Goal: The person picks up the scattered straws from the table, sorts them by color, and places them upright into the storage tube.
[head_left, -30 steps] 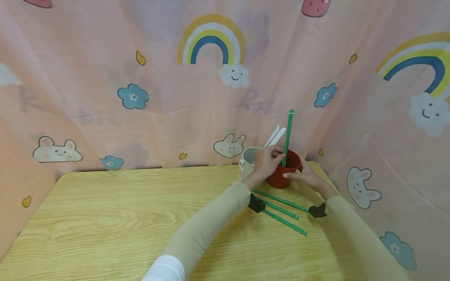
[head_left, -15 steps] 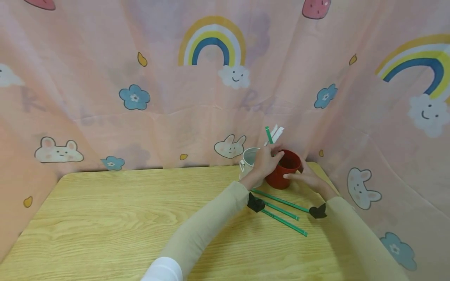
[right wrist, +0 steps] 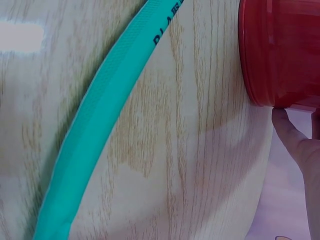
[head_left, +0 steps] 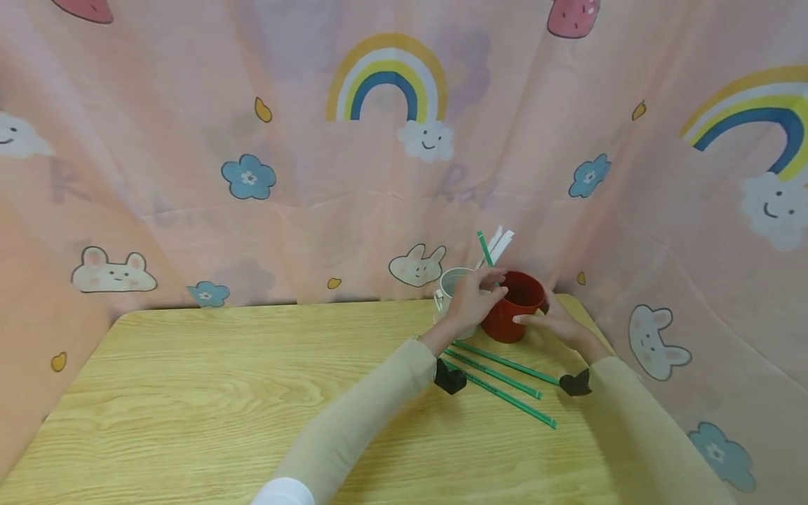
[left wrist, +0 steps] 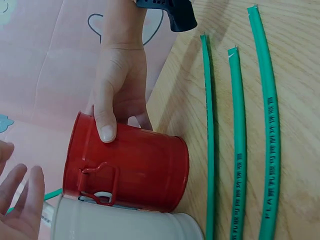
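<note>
My right hand (head_left: pixel 558 322) holds the small red metal bucket (left wrist: pixel 130 165) by its side, the thumb along its wall. In the right wrist view a finger (right wrist: pixel 290 130) touches the red bucket (right wrist: pixel 285 50). My left hand (head_left: pixel 470 301) is at the left of its rim, with fingers (left wrist: pixel 35 195) apart and nothing visibly pinched. A green wrapped straw (head_left: pixel 483 245) sticks up behind the left fingers, leaning left; its lower end is hidden. Beside the red bucket stands a white bucket (left wrist: pixel 120 222), partly behind my left hand. White wrapped straws (head_left: pixel 501 245) rise behind the hand.
Several green wrapped straws (head_left: pixel 505 400) lie side by side on the wooden table (head_left: pixel 252 393), in front of the buckets. A pink patterned curtain (head_left: pixel 303 245) hangs close behind the table and along its right side.
The green straw went from upright in my left fingers to leaning left, lower down. My left fingers have since loosened and drawn slightly left. The right hand stays on the red bucket.
</note>
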The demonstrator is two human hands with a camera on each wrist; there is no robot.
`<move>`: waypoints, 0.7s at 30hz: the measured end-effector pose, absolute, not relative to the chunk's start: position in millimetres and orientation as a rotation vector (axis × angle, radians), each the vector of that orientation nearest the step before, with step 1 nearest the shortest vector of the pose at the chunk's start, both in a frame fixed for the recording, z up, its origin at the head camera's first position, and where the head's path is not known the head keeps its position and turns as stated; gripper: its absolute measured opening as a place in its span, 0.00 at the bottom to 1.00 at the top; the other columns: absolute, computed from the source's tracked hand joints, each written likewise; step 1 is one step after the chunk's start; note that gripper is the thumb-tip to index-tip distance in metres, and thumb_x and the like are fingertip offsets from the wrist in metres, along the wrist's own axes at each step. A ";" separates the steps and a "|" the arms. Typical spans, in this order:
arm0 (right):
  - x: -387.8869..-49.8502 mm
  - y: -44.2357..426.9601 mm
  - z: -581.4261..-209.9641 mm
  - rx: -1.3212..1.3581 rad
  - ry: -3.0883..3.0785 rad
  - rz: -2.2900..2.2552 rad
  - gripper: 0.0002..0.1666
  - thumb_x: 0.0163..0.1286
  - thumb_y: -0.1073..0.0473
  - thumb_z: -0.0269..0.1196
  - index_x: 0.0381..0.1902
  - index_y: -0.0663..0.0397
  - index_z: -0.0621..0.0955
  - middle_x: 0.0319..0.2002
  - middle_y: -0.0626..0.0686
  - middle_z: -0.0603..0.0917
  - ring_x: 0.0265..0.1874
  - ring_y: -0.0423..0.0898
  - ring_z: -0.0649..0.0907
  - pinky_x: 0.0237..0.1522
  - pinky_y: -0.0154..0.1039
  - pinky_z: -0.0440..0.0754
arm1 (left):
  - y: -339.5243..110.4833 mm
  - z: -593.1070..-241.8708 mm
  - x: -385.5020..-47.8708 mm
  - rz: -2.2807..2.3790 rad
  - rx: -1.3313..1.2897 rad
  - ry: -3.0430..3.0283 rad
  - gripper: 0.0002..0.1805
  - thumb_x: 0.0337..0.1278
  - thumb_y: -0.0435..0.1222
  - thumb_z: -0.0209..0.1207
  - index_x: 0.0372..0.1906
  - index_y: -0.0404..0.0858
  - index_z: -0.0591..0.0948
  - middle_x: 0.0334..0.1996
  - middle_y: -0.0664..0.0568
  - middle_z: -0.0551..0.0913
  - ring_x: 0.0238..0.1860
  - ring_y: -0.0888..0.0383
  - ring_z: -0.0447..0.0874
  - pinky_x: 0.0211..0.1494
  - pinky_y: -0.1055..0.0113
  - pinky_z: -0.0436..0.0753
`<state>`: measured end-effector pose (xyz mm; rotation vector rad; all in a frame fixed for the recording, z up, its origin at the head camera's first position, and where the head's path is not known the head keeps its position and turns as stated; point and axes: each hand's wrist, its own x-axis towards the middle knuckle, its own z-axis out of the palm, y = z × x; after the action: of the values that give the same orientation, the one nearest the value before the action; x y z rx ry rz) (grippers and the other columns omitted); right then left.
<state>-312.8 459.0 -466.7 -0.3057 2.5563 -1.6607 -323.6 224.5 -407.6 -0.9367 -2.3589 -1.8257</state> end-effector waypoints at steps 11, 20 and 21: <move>-314.2 463.6 -470.2 -0.310 2.592 -1.639 0.47 0.65 0.61 0.64 0.74 0.53 0.50 0.70 0.60 0.60 0.68 0.56 0.60 0.64 0.56 0.65 | 205.3 -425.1 -315.3 -1.999 -1.140 -2.338 0.17 0.62 0.34 0.60 0.55 0.38 0.80 0.48 0.44 0.85 0.39 0.63 0.84 0.38 0.69 0.86; -313.9 459.6 -467.6 -0.337 2.632 -1.634 0.48 0.64 0.63 0.64 0.74 0.55 0.50 0.69 0.62 0.60 0.68 0.59 0.60 0.65 0.63 0.62 | 188.8 -440.9 -307.5 -1.941 -1.488 -2.394 0.19 0.60 0.31 0.60 0.57 0.31 0.78 0.49 0.38 0.84 0.45 0.61 0.84 0.49 0.76 0.81; -314.1 459.0 -467.7 -0.339 2.629 -1.640 0.48 0.63 0.63 0.64 0.74 0.55 0.50 0.69 0.62 0.60 0.68 0.60 0.60 0.66 0.64 0.61 | 187.4 -443.4 -306.8 -1.933 -1.522 -2.407 0.19 0.60 0.30 0.60 0.57 0.31 0.77 0.49 0.37 0.84 0.45 0.60 0.84 0.50 0.76 0.81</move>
<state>-314.1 459.0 -467.7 -0.3387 2.6290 -1.6396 -306.8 187.4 -443.4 -1.5218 -2.4073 -1.9327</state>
